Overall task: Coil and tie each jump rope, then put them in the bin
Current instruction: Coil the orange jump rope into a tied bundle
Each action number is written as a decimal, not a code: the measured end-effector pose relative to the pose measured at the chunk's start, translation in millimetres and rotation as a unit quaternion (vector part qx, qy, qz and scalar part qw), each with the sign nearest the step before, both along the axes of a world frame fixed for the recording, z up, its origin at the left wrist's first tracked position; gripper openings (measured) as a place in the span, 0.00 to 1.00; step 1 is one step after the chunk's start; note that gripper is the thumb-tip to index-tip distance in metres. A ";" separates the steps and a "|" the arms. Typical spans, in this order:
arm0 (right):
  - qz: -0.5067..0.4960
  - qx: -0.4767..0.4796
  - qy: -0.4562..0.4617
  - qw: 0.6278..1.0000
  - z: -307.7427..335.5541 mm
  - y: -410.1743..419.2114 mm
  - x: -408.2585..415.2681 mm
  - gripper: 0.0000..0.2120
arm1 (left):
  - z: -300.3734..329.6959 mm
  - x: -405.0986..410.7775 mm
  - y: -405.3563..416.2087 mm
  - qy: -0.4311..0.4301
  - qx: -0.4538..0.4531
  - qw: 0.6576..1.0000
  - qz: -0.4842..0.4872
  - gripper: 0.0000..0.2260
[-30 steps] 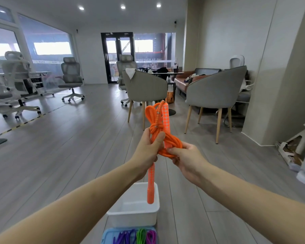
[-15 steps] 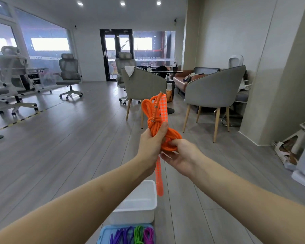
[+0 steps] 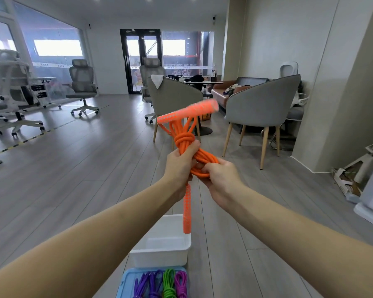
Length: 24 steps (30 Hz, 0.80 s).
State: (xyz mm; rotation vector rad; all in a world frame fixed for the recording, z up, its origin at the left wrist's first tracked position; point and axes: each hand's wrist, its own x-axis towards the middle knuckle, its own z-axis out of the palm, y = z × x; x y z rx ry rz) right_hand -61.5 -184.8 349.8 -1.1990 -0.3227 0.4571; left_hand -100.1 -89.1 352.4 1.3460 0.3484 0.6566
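Observation:
I hold an orange jump rope [image 3: 184, 141] at chest height, coiled into a bundle with a knot wound round its middle. My left hand [image 3: 179, 163] grips the bundle just below the knot. My right hand [image 3: 221, 177] holds the looped end at the right. One orange handle [image 3: 187, 114] lies tilted across the top of the bundle, and the other handle [image 3: 187, 208] hangs straight down. A white bin [image 3: 162, 251] stands on the floor below my hands. Nearer me, a blue tray [image 3: 125, 280] holds purple, green and pink ropes [image 3: 169, 283].
Two grey armchairs [image 3: 265, 104] on wooden legs stand ahead on the grey plank floor, with a table and a brown sofa behind them. Office swivel chairs [image 3: 82, 87] stand at the left by the windows. White frame parts [image 3: 349, 177] lean against the right wall.
The top handle has swung from upright to lying across the bundle. The knot has drawn tight above my left hand, and my view has dipped lower.

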 end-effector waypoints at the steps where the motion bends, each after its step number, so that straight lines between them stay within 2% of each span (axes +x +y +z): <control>1: 0.002 -0.012 -0.016 1.000 -0.5 -1.1 1.0 0.15 | -0.9 -0.2 1.2 -0.007 0.013 1.000 -0.014 0.15; 6: 0.018 -0.058 -0.093 0.994 -8.9 -9.6 7.6 0.11 | -1.1 -0.9 2.8 -0.014 0.067 0.997 -0.029 0.11; 8: 0.030 -0.057 -0.096 0.993 -12.3 -12.0 10.7 0.11 | -2.5 -1.3 3.6 -0.019 0.076 0.997 -0.027 0.10; 14: 0.089 -0.021 -0.030 0.995 -12.7 -19.9 17.3 0.18 | -2.0 -6.4 -0.5 -0.014 0.120 0.992 -0.039 0.10; 20: 0.038 -0.013 -0.014 0.999 -1.7 -27.4 19.5 0.16 | -0.3 -5.6 -5.9 0.001 0.164 0.984 -0.065 0.11; 24: 0.058 0.042 0.071 0.995 4.1 -36.5 23.7 0.20 | 1.5 -5.7 -3.1 0.026 0.180 0.980 -0.080 0.12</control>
